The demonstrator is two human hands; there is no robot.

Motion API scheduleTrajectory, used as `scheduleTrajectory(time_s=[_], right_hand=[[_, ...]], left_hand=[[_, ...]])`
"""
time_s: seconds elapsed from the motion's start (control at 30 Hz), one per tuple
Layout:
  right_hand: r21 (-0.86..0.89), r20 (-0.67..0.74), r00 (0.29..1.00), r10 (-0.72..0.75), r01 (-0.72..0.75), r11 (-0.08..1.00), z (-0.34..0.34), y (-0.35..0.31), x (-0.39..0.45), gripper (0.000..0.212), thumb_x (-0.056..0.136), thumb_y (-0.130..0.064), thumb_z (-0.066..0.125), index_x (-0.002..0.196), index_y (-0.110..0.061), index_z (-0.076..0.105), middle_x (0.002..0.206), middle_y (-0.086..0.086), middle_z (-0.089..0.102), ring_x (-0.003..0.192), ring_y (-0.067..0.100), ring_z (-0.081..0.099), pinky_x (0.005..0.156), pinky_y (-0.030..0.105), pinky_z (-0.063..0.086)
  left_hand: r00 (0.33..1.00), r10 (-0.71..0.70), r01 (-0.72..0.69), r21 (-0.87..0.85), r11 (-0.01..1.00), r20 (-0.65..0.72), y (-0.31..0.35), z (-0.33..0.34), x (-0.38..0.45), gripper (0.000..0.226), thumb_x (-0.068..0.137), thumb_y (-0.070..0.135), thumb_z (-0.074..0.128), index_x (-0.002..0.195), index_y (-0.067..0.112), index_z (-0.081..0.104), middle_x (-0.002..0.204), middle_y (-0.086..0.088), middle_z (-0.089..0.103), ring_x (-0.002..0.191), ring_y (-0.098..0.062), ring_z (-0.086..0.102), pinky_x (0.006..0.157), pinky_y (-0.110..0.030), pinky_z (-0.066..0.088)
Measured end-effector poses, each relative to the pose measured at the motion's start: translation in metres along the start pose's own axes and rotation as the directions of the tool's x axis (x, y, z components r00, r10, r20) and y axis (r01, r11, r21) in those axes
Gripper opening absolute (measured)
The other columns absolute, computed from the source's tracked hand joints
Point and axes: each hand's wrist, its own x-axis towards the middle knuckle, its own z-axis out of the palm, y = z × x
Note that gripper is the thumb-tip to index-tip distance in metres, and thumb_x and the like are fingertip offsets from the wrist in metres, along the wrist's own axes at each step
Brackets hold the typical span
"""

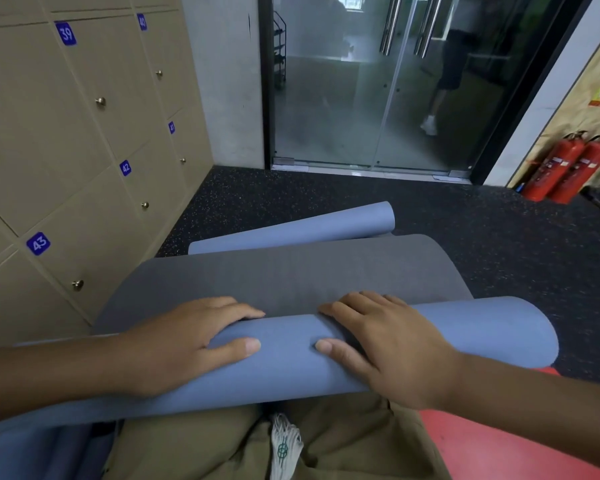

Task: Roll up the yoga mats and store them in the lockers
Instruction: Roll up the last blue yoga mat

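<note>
i'm looking down at a yoga mat [291,271] spread on dark speckled rubber flooring [499,237], and it's two-toned: a matte grey upper face with a fine woven-looking grain, and a smooth blue underside that shows wherever it curls. the near end is turned over into a soft blue roll [284,362], a fat tube lying across my view, its long axis running left to right and tilted so the right end sits higher in frame and the left end dips toward the bottom corner. the flat part stretches away from me toward the glass doors [378,84], and its far end curls up into a smaller blue scroll [298,230].

left hand [184,344] is draped over the roll, fingers curved over the top onto the grey face, thumb pressed along the blue front. right hand [388,344] mirrors it just beside, fingers over the crest, thumb on the blue. both are clasping the roll, thumbs nearly pointing at each other.

the roll rests right above my lap, against khaki trousers [343,441]. to the left stands a wall of beige lockers [49,133], flat square doors with small round metal knobs and blue number tags, all doors closed. two red fire extinguishers [568,168] lean at the far right.
</note>
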Motion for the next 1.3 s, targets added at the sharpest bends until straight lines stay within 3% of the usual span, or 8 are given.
scheduleTrajectory(time_s=[0.17, 0.37, 0.47, 0.57, 0.87, 0.97, 1.13, 1.3], right_hand=[[0.089, 0.129, 0.991, 0.02, -0.032, 0.996, -0.012, 0.01, 0.023, 0.064, 0.095, -0.076, 0.01, 0.125, -0.038, 0.052, 0.11, -0.01, 0.06, 0.106, 0.014, 0.059, 0.088, 0.04, 0.05], [0.199, 0.293, 0.955, 0.041, -0.103, 0.975, -0.019, 0.024, 0.054, 0.057, 0.097, -0.072, 0.021, 0.115, -0.035, 0.061, 0.112, -0.013, 0.067, 0.106, 0.011, 0.06, 0.092, 0.039, 0.048], [0.161, 0.229, 0.971, 0.073, -0.112, 0.981, -0.016, 0.026, 0.062, 0.066, 0.093, -0.077, 0.015, 0.106, -0.033, 0.062, 0.101, -0.011, 0.068, 0.097, 0.014, 0.062, 0.085, 0.042, 0.052], [0.087, 0.06, 0.994, 0.09, -0.095, 0.992, -0.01, 0.023, 0.06, 0.066, 0.093, -0.075, 0.011, 0.114, -0.035, 0.06, 0.107, -0.013, 0.066, 0.103, 0.015, 0.061, 0.082, 0.04, 0.052], [-0.107, -0.266, 0.964, 0.012, -0.042, 0.993, 0.024, 0.017, 0.041, 0.058, 0.107, -0.058, 0.026, 0.127, -0.018, 0.063, 0.112, -0.002, 0.066, 0.1, 0.024, 0.061, 0.093, 0.042, 0.047], [-0.098, -0.271, 0.962, 0.02, -0.049, 0.994, 0.026, 0.02, 0.05, 0.056, 0.107, -0.057, 0.024, 0.12, -0.021, 0.065, 0.105, -0.004, 0.066, 0.093, 0.023, 0.062, 0.086, 0.042, 0.048], [-0.1, -0.176, 0.982, 0.071, -0.089, 0.991, 0.018, 0.026, 0.071, 0.061, 0.104, -0.06, 0.011, 0.106, -0.028, 0.062, 0.089, -0.008, 0.063, 0.082, 0.018, 0.06, 0.076, 0.04, 0.046], [-0.021, -0.072, 0.994, 0.086, -0.087, 0.996, 0.007, 0.034, 0.099, 0.066, 0.094, -0.067, -0.001, 0.098, -0.033, 0.055, 0.086, -0.008, 0.062, 0.084, 0.017, 0.061, 0.072, 0.037, 0.044]], left_hand=[[0.953, 0.119, -0.08, 0.146, 0.986, -0.28, 0.013, 0.014, -0.012, 0.058, 0.098, 0.072, 0.033, 0.147, 0.041, 0.043, 0.137, 0.033, 0.042, 0.128, 0.009, 0.042, 0.103, -0.018, 0.033], [0.945, 0.109, -0.036, 0.235, 0.971, -0.307, 0.009, 0.035, -0.003, 0.072, 0.097, 0.076, 0.038, 0.154, 0.032, 0.038, 0.144, 0.02, 0.044, 0.126, -0.006, 0.052, 0.097, -0.032, 0.05], [0.954, 0.093, -0.028, 0.222, 0.975, -0.286, 0.002, 0.029, 0.006, 0.072, 0.096, 0.078, 0.035, 0.153, 0.034, 0.038, 0.139, 0.022, 0.045, 0.12, -0.005, 0.055, 0.092, -0.033, 0.053], [0.969, 0.07, -0.022, 0.199, 0.98, -0.239, -0.005, 0.02, 0.012, 0.074, 0.094, 0.083, 0.025, 0.153, 0.039, 0.035, 0.137, 0.027, 0.043, 0.121, 0.001, 0.051, 0.094, -0.028, 0.049], [1.0, -0.029, 0.028, -0.013, 1.0, -0.004, -0.021, -0.012, 0.047, 0.065, 0.084, 0.088, 0.029, 0.137, 0.052, 0.042, 0.132, 0.033, 0.048, 0.121, 0.007, 0.05, 0.103, -0.031, 0.043], [0.999, -0.046, 0.045, -0.043, 0.998, 0.0, -0.022, -0.021, 0.052, 0.067, 0.084, 0.087, 0.03, 0.136, 0.048, 0.047, 0.131, 0.031, 0.053, 0.123, 0.009, 0.049, 0.105, -0.029, 0.041], [0.98, -0.036, 0.056, 0.099, 0.993, -0.198, -0.015, -0.019, 0.043, 0.071, 0.085, 0.084, 0.027, 0.139, 0.044, 0.049, 0.134, 0.033, 0.047, 0.125, 0.01, 0.044, 0.105, -0.022, 0.039], [0.941, 0.0, 0.052, 0.146, 0.988, -0.339, -0.018, 0.002, 0.041, 0.066, 0.095, 0.077, 0.036, 0.143, 0.035, 0.052, 0.138, 0.026, 0.05, 0.126, 0.001, 0.05, 0.103, -0.029, 0.045]])
